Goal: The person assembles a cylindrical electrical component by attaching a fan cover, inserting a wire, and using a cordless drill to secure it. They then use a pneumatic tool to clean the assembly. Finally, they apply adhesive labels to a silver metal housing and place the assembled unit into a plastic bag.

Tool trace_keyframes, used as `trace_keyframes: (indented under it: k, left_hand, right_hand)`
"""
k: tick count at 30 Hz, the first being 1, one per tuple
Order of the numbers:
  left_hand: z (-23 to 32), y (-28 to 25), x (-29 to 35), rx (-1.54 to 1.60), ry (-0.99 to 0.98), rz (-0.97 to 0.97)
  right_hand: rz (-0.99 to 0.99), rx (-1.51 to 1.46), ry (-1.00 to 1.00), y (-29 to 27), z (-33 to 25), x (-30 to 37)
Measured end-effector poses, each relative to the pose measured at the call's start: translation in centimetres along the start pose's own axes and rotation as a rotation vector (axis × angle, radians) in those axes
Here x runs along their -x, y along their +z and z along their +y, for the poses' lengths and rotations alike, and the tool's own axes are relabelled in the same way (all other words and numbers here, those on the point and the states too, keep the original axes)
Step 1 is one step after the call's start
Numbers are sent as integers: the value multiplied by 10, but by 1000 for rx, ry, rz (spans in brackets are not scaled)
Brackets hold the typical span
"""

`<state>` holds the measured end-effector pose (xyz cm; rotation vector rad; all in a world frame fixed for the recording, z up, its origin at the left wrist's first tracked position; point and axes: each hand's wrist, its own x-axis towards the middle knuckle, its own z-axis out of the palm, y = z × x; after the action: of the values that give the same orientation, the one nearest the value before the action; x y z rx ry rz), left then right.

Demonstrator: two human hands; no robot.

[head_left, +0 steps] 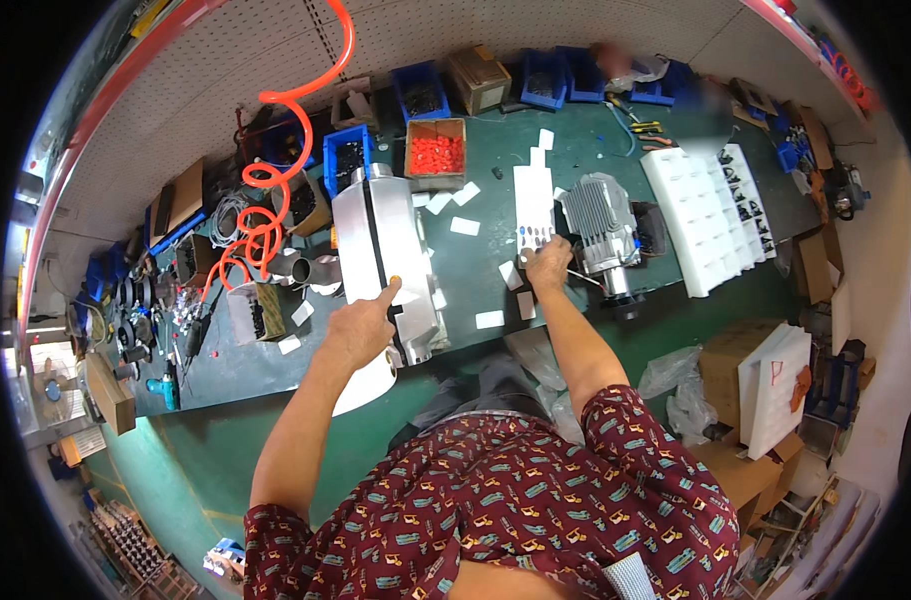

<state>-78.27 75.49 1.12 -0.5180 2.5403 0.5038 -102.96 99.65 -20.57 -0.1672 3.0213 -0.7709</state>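
My left hand [360, 325] rests on the long silver metal housing [380, 240] lying on the green bench [465, 290], forefinger stretched out and pressing its upper face. My right hand [548, 264] is further right, fingers curled on the bench next to a white strip of small labels [533, 203] and a thin tool or wire that runs toward the finned grey motor [600, 235]. I cannot tell whether the fingers pinch anything. Several white paper slips [490, 319] lie scattered between the hands.
A coiled orange air hose [275, 180] hangs at the left. Blue parts bins [422, 92] and a box of orange pieces [436, 153] line the back. A white foam tray [697, 215] sits right; cardboard boxes [740, 370] stand on the floor.
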Motion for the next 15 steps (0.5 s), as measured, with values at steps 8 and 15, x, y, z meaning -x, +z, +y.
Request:
trace_keyframes:
  k: [8,15]
  left_hand:
    - [16,-14,24,379,71,100]
    - [77,-19,-59,744,166,541]
  right_hand:
    - [-134,55,292,-3,-12,-12]
    - [-6,-266,136,-10,4,-24]
